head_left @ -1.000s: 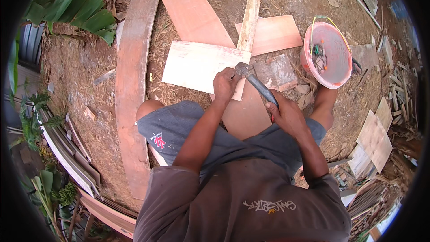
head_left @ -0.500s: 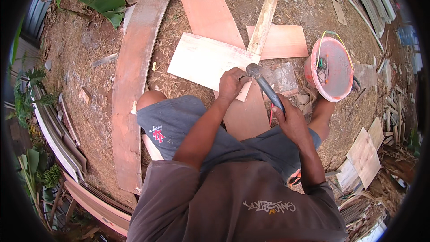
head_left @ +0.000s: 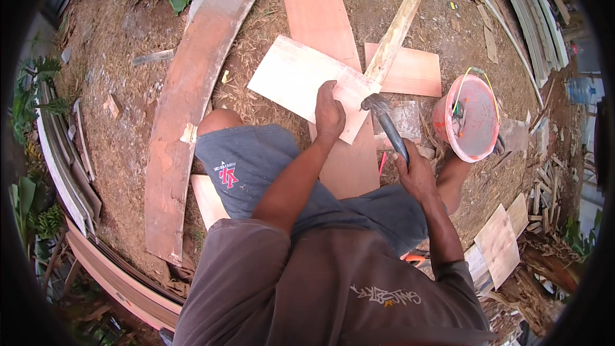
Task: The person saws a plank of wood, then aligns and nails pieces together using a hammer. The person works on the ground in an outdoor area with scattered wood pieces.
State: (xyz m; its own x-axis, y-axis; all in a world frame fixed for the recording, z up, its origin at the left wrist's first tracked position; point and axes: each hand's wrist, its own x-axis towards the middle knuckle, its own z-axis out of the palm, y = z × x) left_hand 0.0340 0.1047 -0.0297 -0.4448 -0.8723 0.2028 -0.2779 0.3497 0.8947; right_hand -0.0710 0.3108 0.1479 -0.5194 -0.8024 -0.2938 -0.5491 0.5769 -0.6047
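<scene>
A pale board lies slanted in front of me, one end meeting a narrow wooden strip. On the board's near part rests my left hand, fingers stretched upward over its face; no nail shows in them. My right hand is wrapped round the dark handle of a hammer. The hammer's head is down at the board's right end, near the strip, just right of my left hand. Whether the head touches the wood I cannot tell.
Longer reddish boards lie beneath and to the left, with a shorter reddish panel beyond. A pink bucket holding small tools stands at right, near my leg. Stacked sheets line the far right.
My left hand has come off the spot by the hammer head and lies flatter on the board. The hammer head has dropped slightly. The whole view has shifted.
</scene>
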